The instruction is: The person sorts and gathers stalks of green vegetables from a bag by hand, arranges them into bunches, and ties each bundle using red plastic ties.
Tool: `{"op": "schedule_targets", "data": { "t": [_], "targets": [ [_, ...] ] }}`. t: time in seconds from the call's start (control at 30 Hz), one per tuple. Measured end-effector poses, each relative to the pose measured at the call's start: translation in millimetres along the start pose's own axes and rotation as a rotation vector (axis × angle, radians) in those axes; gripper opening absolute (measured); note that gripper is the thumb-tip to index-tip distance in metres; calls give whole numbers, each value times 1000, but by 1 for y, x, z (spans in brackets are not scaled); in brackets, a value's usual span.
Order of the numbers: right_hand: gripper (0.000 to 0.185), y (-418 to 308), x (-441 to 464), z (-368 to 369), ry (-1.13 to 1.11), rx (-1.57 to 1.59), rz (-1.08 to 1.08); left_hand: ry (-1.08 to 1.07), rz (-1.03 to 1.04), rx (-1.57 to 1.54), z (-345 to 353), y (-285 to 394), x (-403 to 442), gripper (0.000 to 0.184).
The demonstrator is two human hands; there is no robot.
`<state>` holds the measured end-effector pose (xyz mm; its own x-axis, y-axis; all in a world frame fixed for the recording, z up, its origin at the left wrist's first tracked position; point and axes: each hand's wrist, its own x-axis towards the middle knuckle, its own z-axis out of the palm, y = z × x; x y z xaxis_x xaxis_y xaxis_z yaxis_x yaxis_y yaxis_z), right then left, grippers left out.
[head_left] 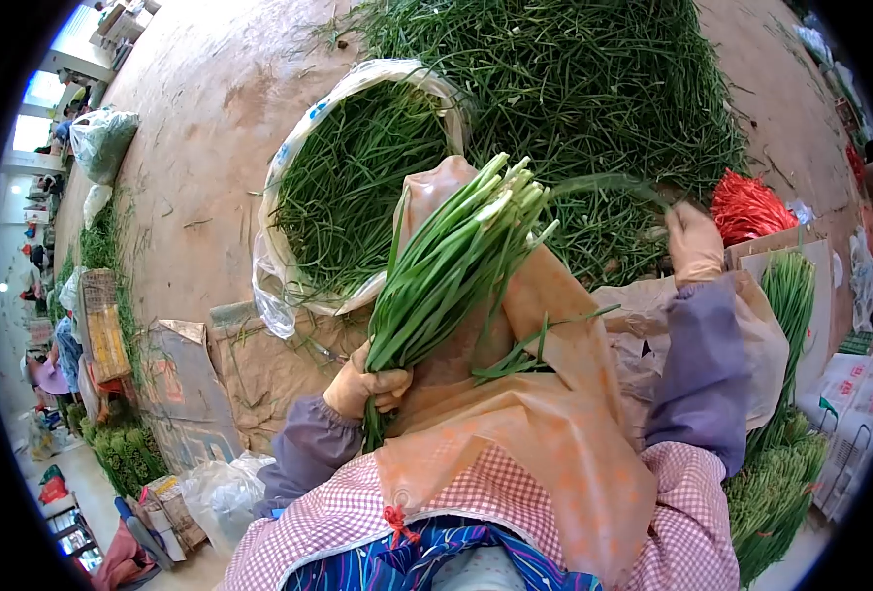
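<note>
My left hand [367, 387], in a pale glove, is wrapped round a thick bunch of long green stalks [441, 266]. The bunch slants up to the right over my lap, its pale cut ends at the top. Out to the right is my right hand [693, 239], also gloved, with its fingers together near a blurred green strand [609, 184]; what it grips, if anything, is too smeared to make out. Some loose green leaves [515, 366] lie on the orange-tinted plastic apron [564, 433] below the bunch.
A plastic-lined basket [272, 212] full of greens stands ahead on the left. Behind it spreads a big heap of greens [594, 79]. Red ties [749, 209] lie to the right, above stacked bundles [787, 295]. Cardboard [269, 364] covers the floor at left. Other people are far left.
</note>
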<state>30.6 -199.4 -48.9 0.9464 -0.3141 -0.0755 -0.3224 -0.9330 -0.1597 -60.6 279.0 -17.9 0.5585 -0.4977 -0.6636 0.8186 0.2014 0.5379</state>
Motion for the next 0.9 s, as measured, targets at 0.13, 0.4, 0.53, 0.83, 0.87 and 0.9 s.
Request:
{"op": "schedule_targets", "data": {
  "t": [0.13, 0.4, 0.53, 0.83, 0.87, 0.9],
  "targets": [
    [35, -53, -50, 1, -101, 1035, 23, 112, 51, 185, 20, 7, -5, 49],
    [65, -143, -97, 16, -571, 2084, 101, 324, 465, 945, 39, -8, -8, 71],
    [81, -161, -114, -10, -821, 2380, 145, 292, 540, 1468, 58, 5, -16, 88],
    [67, -162, -86, 17, -988, 2696, 171, -250, 309, 1731, 70, 61, -33, 86],
    [65, -161, -85, 16, -993, 2690, 148, -290, 349, 1673, 70, 77, -36, 80],
    [64, -160, -86, 16, -997, 2683, 124, -212, 414, 1551, 72, 90, -39, 79]
  ]
}}
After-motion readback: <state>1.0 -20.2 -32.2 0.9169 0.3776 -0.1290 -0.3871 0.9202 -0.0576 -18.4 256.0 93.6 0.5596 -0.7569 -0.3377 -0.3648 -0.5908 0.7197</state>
